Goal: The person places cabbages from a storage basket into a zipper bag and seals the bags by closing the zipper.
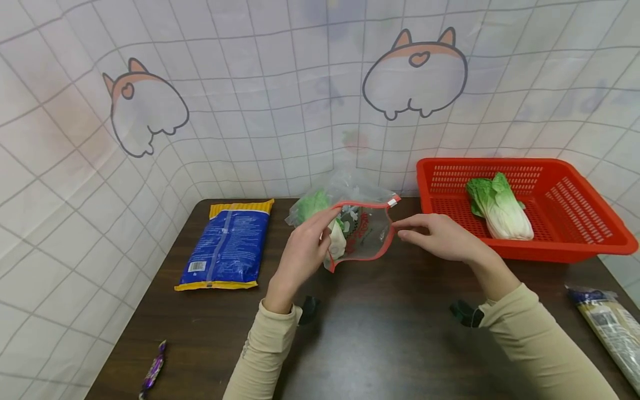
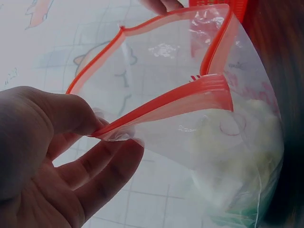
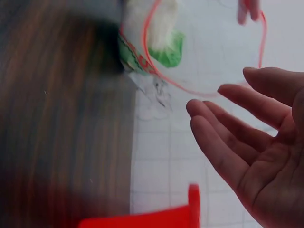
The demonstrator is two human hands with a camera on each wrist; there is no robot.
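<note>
A clear zip bag [image 1: 367, 239] with a red rim stands at the back middle of the table, its mouth spread wide. Inside it a Chinese cabbage [image 1: 337, 243] shows white stalk and green leaf, partly hidden by the plastic. With thumb and fingers my left hand [image 1: 302, 250] pinches the rim on the left side, plain in the left wrist view [image 2: 71, 156]. My right hand [image 1: 442, 236] is at the opposite rim, fingertips touching or very near it. In the right wrist view those fingers [image 3: 228, 142] are extended, and the thumb stands apart from the index finger.
Right of the bag, a red plastic basket [image 1: 575, 250] holds another Chinese cabbage [image 1: 507, 214]. A blue and yellow packet [image 1: 227, 244] lies at left, with a purple-wrapped candy [image 1: 154, 369] nearer. A clear-wrapped package [image 1: 610, 328] lies at the right edge. Behind hangs a checked cloth [image 1: 300, 100].
</note>
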